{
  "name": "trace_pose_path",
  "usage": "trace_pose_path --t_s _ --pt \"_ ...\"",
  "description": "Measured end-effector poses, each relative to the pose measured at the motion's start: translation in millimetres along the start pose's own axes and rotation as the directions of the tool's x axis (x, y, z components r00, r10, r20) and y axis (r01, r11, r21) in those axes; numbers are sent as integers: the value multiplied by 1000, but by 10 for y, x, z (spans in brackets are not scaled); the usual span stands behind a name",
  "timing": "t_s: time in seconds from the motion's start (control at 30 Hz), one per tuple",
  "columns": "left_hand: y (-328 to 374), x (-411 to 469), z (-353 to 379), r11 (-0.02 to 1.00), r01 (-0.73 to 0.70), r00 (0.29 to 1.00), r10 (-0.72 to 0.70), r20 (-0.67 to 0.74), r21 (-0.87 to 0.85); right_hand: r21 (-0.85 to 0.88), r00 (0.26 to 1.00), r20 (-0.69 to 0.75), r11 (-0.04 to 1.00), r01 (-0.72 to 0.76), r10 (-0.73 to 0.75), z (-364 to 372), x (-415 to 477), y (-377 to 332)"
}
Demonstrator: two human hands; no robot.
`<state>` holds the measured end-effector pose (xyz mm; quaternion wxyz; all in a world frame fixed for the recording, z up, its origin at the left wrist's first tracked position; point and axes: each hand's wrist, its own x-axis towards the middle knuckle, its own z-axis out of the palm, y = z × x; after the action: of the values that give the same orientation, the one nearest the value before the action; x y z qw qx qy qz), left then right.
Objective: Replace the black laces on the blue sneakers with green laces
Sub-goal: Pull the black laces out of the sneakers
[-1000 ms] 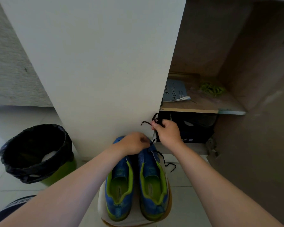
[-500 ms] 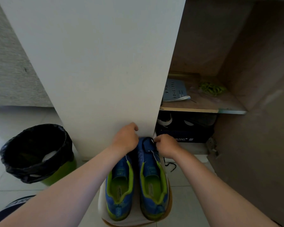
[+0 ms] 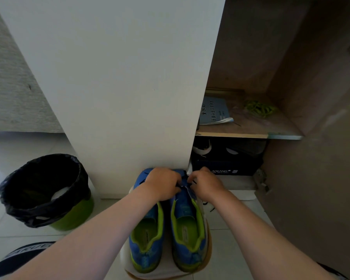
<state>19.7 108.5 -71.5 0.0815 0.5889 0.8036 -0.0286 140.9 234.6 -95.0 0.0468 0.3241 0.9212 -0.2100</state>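
Observation:
Two blue sneakers with green lining stand side by side on a small white stool (image 3: pixel 127 257), heels toward me: the left sneaker (image 3: pixel 147 237) and the right sneaker (image 3: pixel 188 229). My left hand (image 3: pixel 163 183) and my right hand (image 3: pixel 205 184) meet over the toe end of the right sneaker, both pinching its black lace (image 3: pixel 179 185). A loose end of the black lace (image 3: pixel 210 209) hangs off the stool's right side. The green laces (image 3: pixel 259 108) lie bunched on the wooden cabinet shelf (image 3: pixel 249 128) at the upper right.
A white cabinet door (image 3: pixel 113 87) stands right behind the sneakers. A blue booklet (image 3: pixel 214 111) lies on the shelf; dark shoe boxes (image 3: pixel 226 166) and shoes sit below it. A green bin with a black bag (image 3: pixel 42 190) stands on the floor at the left.
My right hand has come down from a raised pull on the black lace to the right sneaker's toe end. My left hand has shifted right to meet it.

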Motion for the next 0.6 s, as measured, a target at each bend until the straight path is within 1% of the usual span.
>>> trace_pose_path --t_s 0.03,0.1,0.13,0.17,0.2,0.27,0.3,0.33,0.37,0.4,0.43,0.47,0.5,0.53,0.57,0.6 --pt "9 10 11 1000 13 1000 -13 25 7 1 1000 -3 1000 3 -3 -6 0 -7" --pt "29 34 20 994 15 999 -18 29 110 18 1000 -9 1000 22 -22 -2 -1 -27" --pt "42 35 5 987 15 1000 -18 12 161 35 999 -10 999 37 -37 1 -8 -45" --pt "47 38 -5 985 23 1000 -20 -19 171 59 999 -10 997 52 -52 5 -15 -68" --pt "45 48 -15 989 36 997 -27 -66 144 85 998 -3 994 62 -62 9 -22 -90" --pt "19 71 -35 995 98 983 -96 -154 9 121 997 24 990 67 -70 17 -33 -116" --pt "-5 83 -48 983 149 967 -168 -191 -111 114 997 32 991 71 -75 18 -32 -117" --pt "-23 87 -69 941 203 940 -265 -217 -272 100 996 35 992 75 -79 15 -33 -110" --pt "-50 101 -86 854 236 904 -368 -216 -463 98 996 29 992 76 -79 11 -34 -102" --pt "-63 100 -141 728 232 865 -458 -205 -646 109 997 21 991 72 -75 8 -34 -96" --pt "-76 111 -198 583 204 824 -536 -183 -787 122 997 11 990 71 -72 7 -31 -94" --pt "-72 103 -281 432 160 782 -605 -154 -888 132 998 5 989 69 -70 13 -27 -95" --pt "-81 96 -364 278 91 742 -659 -121 -956 143 998 3 988 67 -68 17 -23 -101" --pt "-87 85 -441 124 -11 714 -694 -95 -992 154 998 4 986 63 -65 24 -21 -107" --pt "-97 75 -495 -19 -118 702 -709 -70 -993 164 998 -2 984 65 -66 27 -20 -115" --pt "-95 54 -542 -150 -193 715 -699 -34 -970 171 998 -11 983 67 -66 31 -17 -120"
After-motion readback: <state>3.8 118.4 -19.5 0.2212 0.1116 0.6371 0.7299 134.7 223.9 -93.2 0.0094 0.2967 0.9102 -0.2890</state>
